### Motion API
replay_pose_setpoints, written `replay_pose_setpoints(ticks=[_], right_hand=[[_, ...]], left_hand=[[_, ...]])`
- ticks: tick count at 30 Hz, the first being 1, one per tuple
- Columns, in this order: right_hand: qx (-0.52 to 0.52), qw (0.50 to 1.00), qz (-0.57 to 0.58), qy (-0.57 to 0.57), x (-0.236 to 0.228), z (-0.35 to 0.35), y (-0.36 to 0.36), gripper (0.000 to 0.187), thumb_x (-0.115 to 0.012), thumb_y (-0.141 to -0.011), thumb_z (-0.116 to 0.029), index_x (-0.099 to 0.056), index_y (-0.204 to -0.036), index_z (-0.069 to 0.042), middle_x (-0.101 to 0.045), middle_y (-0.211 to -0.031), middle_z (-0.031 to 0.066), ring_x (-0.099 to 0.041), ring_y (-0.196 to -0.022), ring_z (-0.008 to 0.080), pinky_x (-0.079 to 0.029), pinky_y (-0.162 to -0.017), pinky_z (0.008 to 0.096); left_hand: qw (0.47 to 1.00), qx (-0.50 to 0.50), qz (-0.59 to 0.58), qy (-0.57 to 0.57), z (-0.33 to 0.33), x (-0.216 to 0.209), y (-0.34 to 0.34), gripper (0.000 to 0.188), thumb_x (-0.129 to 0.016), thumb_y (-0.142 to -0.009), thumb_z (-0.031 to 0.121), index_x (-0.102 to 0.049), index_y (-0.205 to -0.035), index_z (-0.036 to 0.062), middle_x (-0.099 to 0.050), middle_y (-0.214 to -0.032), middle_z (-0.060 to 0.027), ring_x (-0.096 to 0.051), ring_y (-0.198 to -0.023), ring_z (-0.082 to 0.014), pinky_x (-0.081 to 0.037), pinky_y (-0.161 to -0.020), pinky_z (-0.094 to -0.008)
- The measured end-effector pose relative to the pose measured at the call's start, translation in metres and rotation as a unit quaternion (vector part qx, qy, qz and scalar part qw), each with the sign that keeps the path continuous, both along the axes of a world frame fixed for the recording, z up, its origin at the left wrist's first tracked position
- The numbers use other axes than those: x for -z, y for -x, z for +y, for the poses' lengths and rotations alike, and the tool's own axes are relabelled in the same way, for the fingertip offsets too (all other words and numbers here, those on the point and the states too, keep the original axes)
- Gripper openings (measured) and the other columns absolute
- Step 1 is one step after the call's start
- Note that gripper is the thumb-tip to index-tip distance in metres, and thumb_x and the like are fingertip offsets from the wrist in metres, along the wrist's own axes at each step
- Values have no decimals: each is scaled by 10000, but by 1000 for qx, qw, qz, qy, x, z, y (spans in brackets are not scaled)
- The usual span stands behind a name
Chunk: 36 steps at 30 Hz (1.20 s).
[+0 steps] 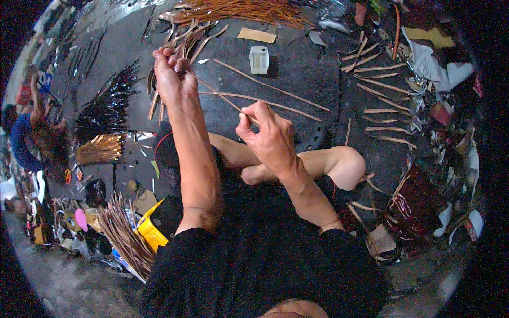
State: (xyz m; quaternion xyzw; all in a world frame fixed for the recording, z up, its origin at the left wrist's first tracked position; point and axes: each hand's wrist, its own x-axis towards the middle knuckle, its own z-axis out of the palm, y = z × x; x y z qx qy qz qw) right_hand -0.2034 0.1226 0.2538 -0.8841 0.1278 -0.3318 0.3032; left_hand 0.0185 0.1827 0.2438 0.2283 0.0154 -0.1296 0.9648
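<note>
A thin brown strip (218, 95) stretches slantwise between my two hands above the dark floor mat. Its far end meets the closed fingers of my left hand (174, 74), which is beside a bunch of flat brown strips (186, 43). Nearer my body, the thumb and bent fingers of my right hand (271, 137) pinch the strip's other end. Two more long strips lie on the mat beyond my right hand: an upper one (275, 85) and a lower one (273, 103). My legs are crossed beneath my arms.
Ahead stand a small white plastic container (259, 60) and a tan card (256, 35), with orange-brown bristles (244, 11) behind. Black bristles (106, 103) and brown sticks (124, 222) lie left. Several short strips (384, 111) line the right, near scrap. Another person (26, 138) sits far left.
</note>
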Motion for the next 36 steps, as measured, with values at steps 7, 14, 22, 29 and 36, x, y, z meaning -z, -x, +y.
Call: replay_pose_setpoints(ticks=[7, 14, 22, 29, 36], right_hand=[[-21, 1000, 19, 7, 13, 2, 15, 174, -668, -769, -42, -535, -883, -51, -629, -785, 110, -654, -675, 279, -527, -573, 358], [-45, 998, 39, 0, 18, 2, 33, 166, -672, -764, -42, -564, -890, -43, -638, -801, 108, -662, -684, 269, -536, -584, 336], [-34, 998, 47, 30, 16, 0, 58, 171, -684, -748, -27, -577, -881, -33, -652, -806, 118, -669, -683, 258, -544, -597, 325], [-50, 995, 63, 51, 18, -2, 73, 182, -686, -744, -18, -583, -894, -25, -642, -785, 107, -666, -673, 247, -543, -585, 327], [-49, 993, 96, 51, 22, -5, 92, 176, -691, -759, -48, -582, -895, -27, -641, -779, 105, -668, -689, 257, -545, -605, 337]], left_hand=[[997, -27, 19, -68, 24, 38, -56, 206, -474, -981, 262, -508, -949, 61, -518, -759, -8, -400, -529, -48, -311, -406, -180], [995, -30, 38, -92, 46, 51, -90, 263, -457, -984, 300, -496, -879, 61, -491, -730, -4, -376, -506, -74, -323, -428, -206], [977, -80, 31, -196, 79, 59, -122, 281, -434, -994, 278, -482, -858, 36, -438, -673, -7, -372, -501, -93, -334, -434, -218], [969, -88, 56, -224, 96, 73, -143, 274, -443, -991, 280, -482, -865, 39, -459, -691, -8, -393, -502, -92, -320, -410, -215], [960, -101, 76, -252, 104, 93, -153, 326, -471, -975, 331, -498, -921, 10, -430, -639, -3, -398, -490, -98, -331, -407, -218]])
